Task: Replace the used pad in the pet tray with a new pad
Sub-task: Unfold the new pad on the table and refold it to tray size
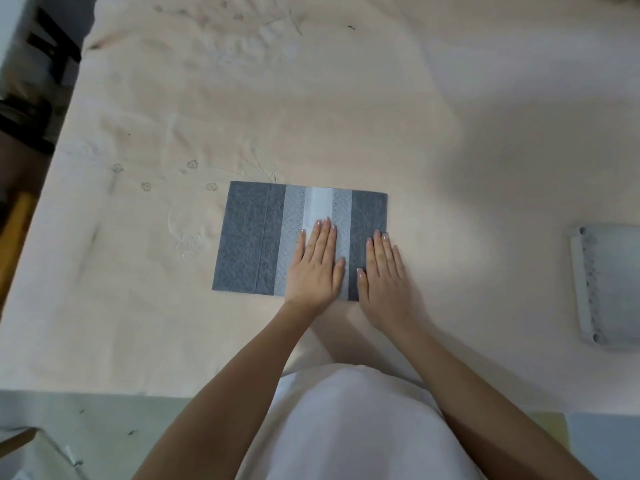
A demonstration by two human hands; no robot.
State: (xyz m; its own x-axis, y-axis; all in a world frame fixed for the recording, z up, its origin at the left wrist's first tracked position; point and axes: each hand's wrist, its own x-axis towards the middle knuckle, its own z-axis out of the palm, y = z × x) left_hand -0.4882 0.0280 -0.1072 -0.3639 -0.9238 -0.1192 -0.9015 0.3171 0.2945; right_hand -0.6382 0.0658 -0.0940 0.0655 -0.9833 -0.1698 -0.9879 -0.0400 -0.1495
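Observation:
A folded grey pad (pixel 249 237) with lighter grey and white strips down its middle lies flat on the pale pink tablecloth (pixel 311 116). My left hand (pixel 317 265) rests palm down on the pad's light middle strips, fingers together and straight. My right hand (pixel 382 271) lies flat beside it, covering the pad's dark right edge and part of the cloth. Neither hand grips anything. At the right edge of the view sits the light grey pet tray (pixel 585 289), partly cut off, with a row of small holes along its left rim.
The table's near edge runs just in front of my white-clothed body. Dark furniture (pixel 31 81) stands past the table's left edge. A crumpled pale object (pixel 38 455) lies on the floor at the bottom left.

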